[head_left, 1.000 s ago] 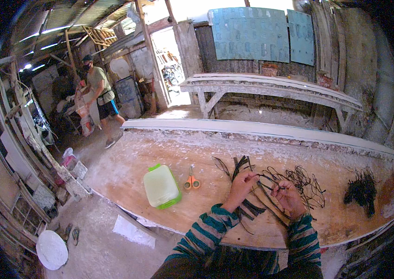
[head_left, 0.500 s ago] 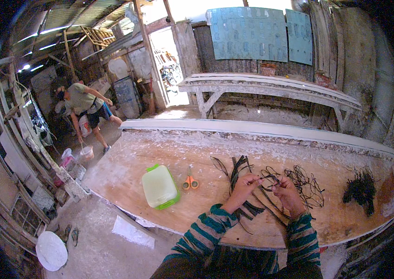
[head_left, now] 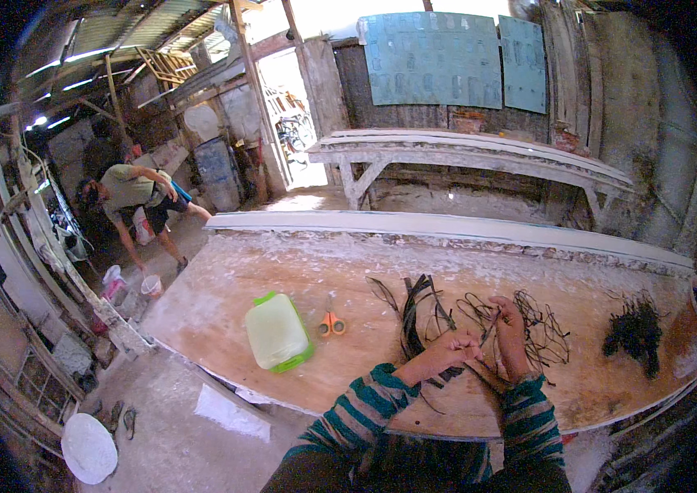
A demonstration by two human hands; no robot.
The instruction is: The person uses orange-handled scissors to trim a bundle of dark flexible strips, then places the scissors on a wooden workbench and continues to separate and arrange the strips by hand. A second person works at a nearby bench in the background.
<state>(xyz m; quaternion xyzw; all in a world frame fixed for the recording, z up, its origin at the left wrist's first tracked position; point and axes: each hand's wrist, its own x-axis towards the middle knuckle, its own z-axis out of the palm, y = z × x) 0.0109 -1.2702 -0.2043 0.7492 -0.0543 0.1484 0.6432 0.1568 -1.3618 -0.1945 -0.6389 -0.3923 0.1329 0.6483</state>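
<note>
Above the wooden table (head_left: 348, 263), both hands work close together on a thin black cord (head_left: 488, 330). My left hand (head_left: 452, 352) pinches it with closed fingers, beside a bundle of flat black strips (head_left: 414, 306). Slightly higher, my right hand (head_left: 512, 335) is closed on the same cord, at the edge of a loose tangle of black cords (head_left: 549, 333). My fingers partly hide the cord. Orange-handled scissors (head_left: 332, 325) lie left of the strips. Toward the right end of the table sits a dense bunch of black cords (head_left: 635, 333).
A pale plastic box with green clips (head_left: 276, 331) lies left of the scissors. A white raised ledge (head_left: 447, 229) runs along the table's far edge. Behind it stands a long bench (head_left: 472, 152). At the left, a person (head_left: 131, 193) bends over a small bucket (head_left: 151, 285).
My left hand has moved down and my right hand up, drawing the loop between them into a straighter piece. At the left, the other person has bent lower, hand close to the bucket.
</note>
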